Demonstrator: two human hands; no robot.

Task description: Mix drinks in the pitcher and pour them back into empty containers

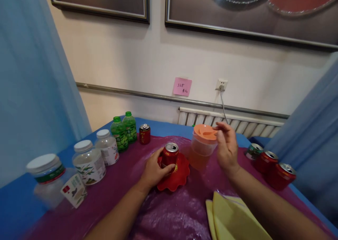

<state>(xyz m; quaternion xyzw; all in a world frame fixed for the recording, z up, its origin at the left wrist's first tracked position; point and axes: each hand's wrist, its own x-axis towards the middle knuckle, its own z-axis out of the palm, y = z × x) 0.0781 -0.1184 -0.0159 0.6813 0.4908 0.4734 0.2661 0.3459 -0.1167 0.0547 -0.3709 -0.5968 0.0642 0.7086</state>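
My left hand [155, 168] is wrapped round a red drink can [169, 157], which stands upright over a red scalloped dish [173, 179]. The can's top faces up; its base is partly hidden by my thumb. To the right stands a clear plastic pitcher [200, 155] with an amber-coloured liquid in its lower part. Its orange lid [204, 132] sits on top. My right hand [227, 146] is at the lid's right edge, thumb and forefinger closed about its rim there.
White-capped jars [89, 162] and green bottles [119, 134] line the left, with another red can [144, 134] beside them. Several cans [280, 176] stand at the right edge. A folded yellow cloth [232, 217] lies on the purple cover [169, 215] in front.
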